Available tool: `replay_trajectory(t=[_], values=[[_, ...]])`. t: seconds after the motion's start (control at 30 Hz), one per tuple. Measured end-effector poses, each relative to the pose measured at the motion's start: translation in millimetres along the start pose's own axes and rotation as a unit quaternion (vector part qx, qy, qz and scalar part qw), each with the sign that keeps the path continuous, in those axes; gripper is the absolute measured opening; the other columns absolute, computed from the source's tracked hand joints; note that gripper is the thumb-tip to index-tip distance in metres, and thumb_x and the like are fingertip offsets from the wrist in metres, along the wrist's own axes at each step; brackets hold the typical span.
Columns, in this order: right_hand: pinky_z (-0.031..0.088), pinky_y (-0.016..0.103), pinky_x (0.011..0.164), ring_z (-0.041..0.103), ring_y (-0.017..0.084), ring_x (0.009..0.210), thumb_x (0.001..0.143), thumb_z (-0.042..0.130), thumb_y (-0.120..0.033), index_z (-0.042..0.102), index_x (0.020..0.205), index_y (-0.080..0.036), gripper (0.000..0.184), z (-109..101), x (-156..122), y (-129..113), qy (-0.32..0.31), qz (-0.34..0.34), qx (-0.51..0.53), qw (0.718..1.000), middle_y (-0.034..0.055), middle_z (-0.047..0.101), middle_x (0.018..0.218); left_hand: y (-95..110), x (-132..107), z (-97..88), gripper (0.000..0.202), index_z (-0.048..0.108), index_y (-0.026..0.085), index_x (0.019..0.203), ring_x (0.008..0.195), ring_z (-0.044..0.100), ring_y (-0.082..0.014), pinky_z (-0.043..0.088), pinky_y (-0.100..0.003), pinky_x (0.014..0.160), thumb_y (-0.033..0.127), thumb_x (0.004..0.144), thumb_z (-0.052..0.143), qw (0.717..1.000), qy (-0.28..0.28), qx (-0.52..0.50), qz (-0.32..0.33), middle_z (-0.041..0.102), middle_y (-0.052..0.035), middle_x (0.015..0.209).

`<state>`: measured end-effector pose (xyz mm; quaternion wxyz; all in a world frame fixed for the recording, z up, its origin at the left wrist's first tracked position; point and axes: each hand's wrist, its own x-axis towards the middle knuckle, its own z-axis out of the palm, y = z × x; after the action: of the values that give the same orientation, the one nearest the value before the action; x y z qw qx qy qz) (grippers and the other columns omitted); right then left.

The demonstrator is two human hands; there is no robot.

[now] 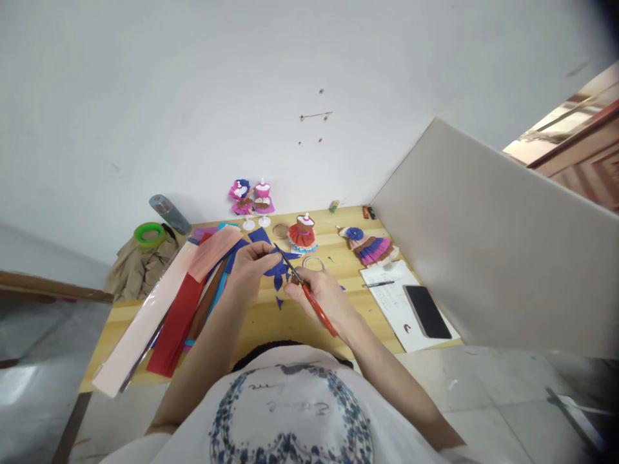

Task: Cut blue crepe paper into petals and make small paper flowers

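Over the middle of the wooden table, my left hand (253, 263) is closed in a pinch on a piece of blue paper (275, 265). My right hand (325, 296) is wrapped round a pair of red-handled scissors (316, 308), whose dark blades point up and left, close to the left fingertips and the blue paper. Small blue scraps (279, 282) lie on the wood below the hands. Just beyond them stands a mini dress form (302, 235) in a brown top and a red ruffled skirt. A round ring of tape (314, 262) rests behind my right hand, partly hidden.
Long strips of coloured crepe paper (176, 322) cover the table's left side. Two dressed mini forms (262, 200) and a grey-blue bottle (169, 213) stand by the wall. At right lie another small dress (370, 246), a pen (378, 284), written sheets (384, 303) and a phone (427, 312), beside a white partition (483, 258).
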<state>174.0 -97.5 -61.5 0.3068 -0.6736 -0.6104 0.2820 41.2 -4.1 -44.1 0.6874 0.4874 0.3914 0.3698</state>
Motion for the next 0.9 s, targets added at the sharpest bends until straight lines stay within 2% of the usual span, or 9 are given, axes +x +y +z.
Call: replay_trajectory(t=[0.37, 0.73, 0.9], values=[[0.033, 0.027, 0.056, 0.051, 0.016, 0.053, 0.088, 0.054, -0.053, 0.054, 0.068, -0.019, 0.039, 3.4, -0.1, 6.2, 0.012, -0.015, 0.025, 1.0, 0.0012, 0.052, 0.057, 2.3, -0.4, 3.7, 0.019, 0.06, 0.014, 0.055, 0.047, 0.047, -0.0067, 0.034, -0.019, 0.046, 0.024, 0.054, 0.076, 1.0, 0.002, -0.003, -0.011, 0.056, 0.0015, 0.05], [0.03, 0.026, 0.054, 0.04, 0.013, 0.05, 0.088, 0.051, -0.051, 0.045, 0.063, -0.021, 0.039, 3.1, -0.1, 7.7, 0.011, -0.017, 0.035, 0.999, -0.0017, 0.043, 0.054, 1.2, 1.1, 4.5, 0.018, 0.062, 0.014, 0.057, 0.049, 0.05, -0.0075, 0.037, -0.019, 0.048, 0.024, 0.053, 0.076, 1.0, 0.004, -0.012, -0.023, 0.06, 0.0001, 0.052], [0.031, 0.026, 0.055, 0.042, 0.013, 0.052, 0.088, 0.051, -0.048, 0.047, 0.065, -0.021, 0.036, 1.8, -1.6, 9.9, 0.045, -0.01, 0.052, 0.998, -0.0023, 0.043, 0.054, 5.5, 2.2, 1.1, 0.022, 0.06, 0.014, 0.055, 0.047, 0.049, -0.0079, 0.037, -0.019, 0.043, 0.027, 0.054, 0.078, 0.999, -0.029, -0.017, -0.022, 0.058, -0.0001, 0.052]])
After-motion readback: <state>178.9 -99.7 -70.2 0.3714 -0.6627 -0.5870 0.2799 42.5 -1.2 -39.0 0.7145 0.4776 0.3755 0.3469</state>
